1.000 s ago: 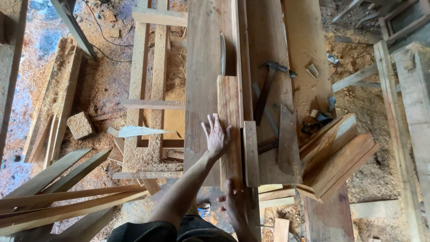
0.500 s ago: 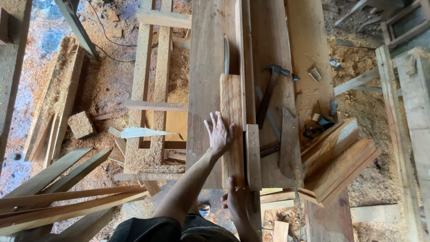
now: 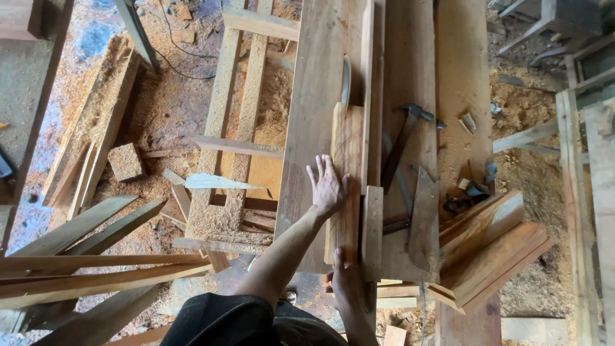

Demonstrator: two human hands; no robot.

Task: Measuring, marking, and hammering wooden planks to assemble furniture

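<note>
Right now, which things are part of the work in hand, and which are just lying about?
In hand:
left hand flat on the short board
right hand at its near end
saw blade ahead
bench top

Lying about:
hammer
wood block
offcut planks
sawdust

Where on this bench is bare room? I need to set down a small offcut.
Bare: the wide brown plank left of the thin upright strip, beyond the left hand; also the far right board above the small chips. Crowded: around the dark-handled hammer, the short pale board and the right hand.
</note>
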